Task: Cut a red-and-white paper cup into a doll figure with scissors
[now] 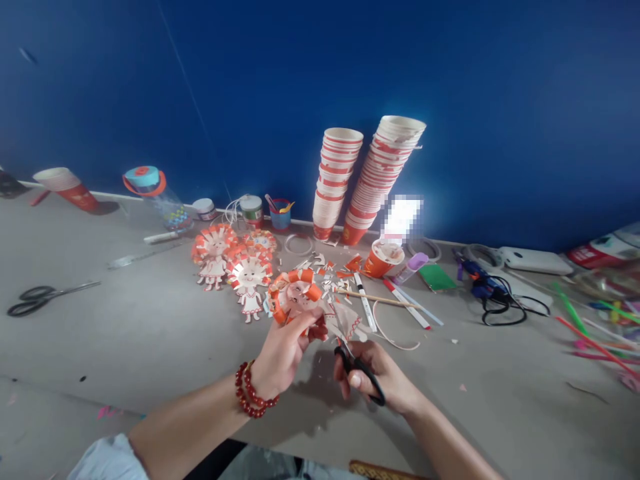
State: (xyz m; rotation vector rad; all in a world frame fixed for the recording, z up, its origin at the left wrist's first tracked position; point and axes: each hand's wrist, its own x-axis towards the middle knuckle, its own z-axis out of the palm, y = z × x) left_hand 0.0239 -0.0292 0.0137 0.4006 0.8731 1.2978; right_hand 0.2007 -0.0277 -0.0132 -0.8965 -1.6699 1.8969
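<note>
My left hand (289, 357) pinches a paper doll (296, 300) whose head has a ring of curled orange strips and a drawn face. The doll's pale dress with a red zigzag trim (353, 319) stretches to the right. In my right hand (383, 380) is a pair of black-handled scissors (360, 370), fingers through the loops, with the blades up against the dress's lower edge. Just left of the held doll lie finished-looking paper dolls with orange fringes, one in front (250, 280) and another (214, 250) behind it.
White and orange paper scraps (333, 283) litter the middle. Tall paper cup stacks (333, 183) lean along the blue wall. Markers (366, 303) and a wooden stick (380, 298) lie right of the doll. Other scissors (43, 297) rest far left; a blue glue gun (483, 280) sits right.
</note>
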